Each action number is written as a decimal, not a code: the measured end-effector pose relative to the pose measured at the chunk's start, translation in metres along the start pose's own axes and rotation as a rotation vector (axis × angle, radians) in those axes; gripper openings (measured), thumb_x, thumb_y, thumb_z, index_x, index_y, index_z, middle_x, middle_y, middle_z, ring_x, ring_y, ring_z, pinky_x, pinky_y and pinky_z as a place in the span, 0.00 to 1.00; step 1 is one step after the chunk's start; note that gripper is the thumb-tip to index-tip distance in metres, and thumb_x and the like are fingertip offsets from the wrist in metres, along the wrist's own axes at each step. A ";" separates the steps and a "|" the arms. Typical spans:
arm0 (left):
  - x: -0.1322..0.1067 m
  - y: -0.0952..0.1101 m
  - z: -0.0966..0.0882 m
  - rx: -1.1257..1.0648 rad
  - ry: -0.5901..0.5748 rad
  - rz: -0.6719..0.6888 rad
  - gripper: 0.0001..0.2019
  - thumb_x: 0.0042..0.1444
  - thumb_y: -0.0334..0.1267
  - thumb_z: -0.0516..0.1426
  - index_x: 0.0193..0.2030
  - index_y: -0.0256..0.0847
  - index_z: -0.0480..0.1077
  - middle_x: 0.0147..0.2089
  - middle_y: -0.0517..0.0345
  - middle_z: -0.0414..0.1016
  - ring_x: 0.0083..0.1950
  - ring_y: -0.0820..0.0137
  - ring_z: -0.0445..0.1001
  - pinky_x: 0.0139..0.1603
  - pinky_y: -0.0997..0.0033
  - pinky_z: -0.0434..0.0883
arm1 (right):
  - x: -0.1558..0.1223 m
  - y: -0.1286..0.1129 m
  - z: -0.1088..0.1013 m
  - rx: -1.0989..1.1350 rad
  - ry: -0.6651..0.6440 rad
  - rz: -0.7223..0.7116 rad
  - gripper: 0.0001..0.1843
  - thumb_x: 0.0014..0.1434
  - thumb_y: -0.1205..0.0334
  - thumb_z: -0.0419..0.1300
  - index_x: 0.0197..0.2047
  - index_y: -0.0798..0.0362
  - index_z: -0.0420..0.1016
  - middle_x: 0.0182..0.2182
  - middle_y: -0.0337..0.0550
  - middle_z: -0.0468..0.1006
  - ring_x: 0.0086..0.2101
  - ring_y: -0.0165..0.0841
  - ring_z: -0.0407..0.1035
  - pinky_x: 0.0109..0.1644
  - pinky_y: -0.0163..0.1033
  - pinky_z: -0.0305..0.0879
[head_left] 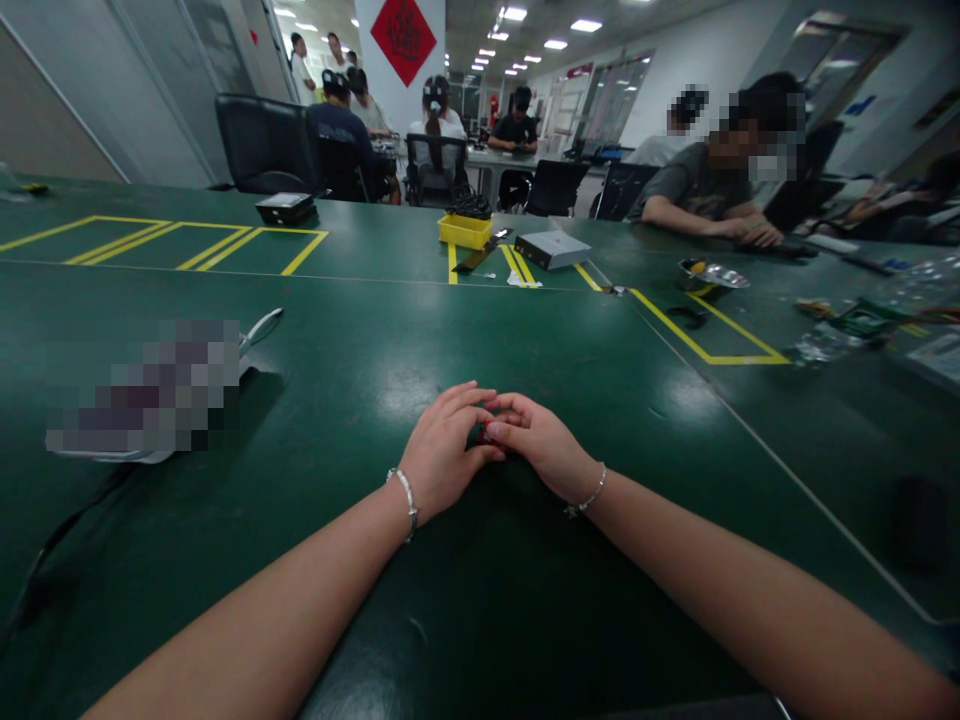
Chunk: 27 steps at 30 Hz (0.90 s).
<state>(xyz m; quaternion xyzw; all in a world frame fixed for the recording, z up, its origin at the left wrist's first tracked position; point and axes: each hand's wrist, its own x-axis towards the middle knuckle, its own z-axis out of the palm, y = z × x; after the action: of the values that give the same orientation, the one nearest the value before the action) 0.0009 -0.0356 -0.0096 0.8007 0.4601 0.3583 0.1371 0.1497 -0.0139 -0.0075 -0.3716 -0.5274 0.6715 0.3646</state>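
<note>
My left hand [444, 442] and my right hand [553, 448] meet over the green table [360, 400], fingertips touching. Between them shows a bit of a small red object [486, 432], mostly hidden by my fingers, so its kind does not show. The fingers of both hands are curled in and closed around it. A light bracelet [407, 500] circles my left wrist, and a thin chain bracelet [596, 492] hangs on my right.
A blurred-out device on a stand [150, 390] with a cable is at left. Farther back are a black box [286, 208], a yellow bin [463, 232] holding black cables, a grey box [553, 248] and a metal bowl [712, 278]. A person [705, 185] sits at the far right.
</note>
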 end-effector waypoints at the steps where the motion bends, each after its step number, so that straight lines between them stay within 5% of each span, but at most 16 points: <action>1: 0.000 0.000 0.000 0.001 0.001 0.002 0.13 0.42 0.32 0.61 0.37 0.42 0.68 0.52 0.56 0.67 0.59 0.63 0.57 0.58 0.54 0.57 | 0.000 0.000 0.001 -0.003 0.003 -0.004 0.16 0.45 0.61 0.63 0.37 0.54 0.64 0.27 0.36 0.71 0.26 0.25 0.65 0.28 0.31 0.60; 14: 0.000 0.004 0.001 0.043 0.092 -0.006 0.13 0.40 0.32 0.63 0.34 0.41 0.66 0.46 0.57 0.69 0.55 0.64 0.61 0.57 0.56 0.58 | 0.000 -0.001 0.006 0.022 0.065 0.021 0.17 0.39 0.59 0.66 0.31 0.54 0.66 0.24 0.35 0.70 0.24 0.24 0.63 0.25 0.31 0.59; 27: -0.002 0.005 0.004 0.120 0.069 0.029 0.11 0.42 0.29 0.60 0.33 0.39 0.64 0.50 0.53 0.66 0.57 0.63 0.58 0.57 0.56 0.59 | -0.002 -0.003 0.011 -0.060 0.096 0.034 0.17 0.38 0.58 0.66 0.27 0.54 0.62 0.20 0.32 0.68 0.21 0.23 0.61 0.24 0.31 0.58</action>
<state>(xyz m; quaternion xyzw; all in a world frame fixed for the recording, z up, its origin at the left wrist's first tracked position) 0.0057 -0.0393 -0.0104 0.8011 0.4737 0.3595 0.0679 0.1410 -0.0196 -0.0030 -0.4232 -0.5228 0.6429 0.3665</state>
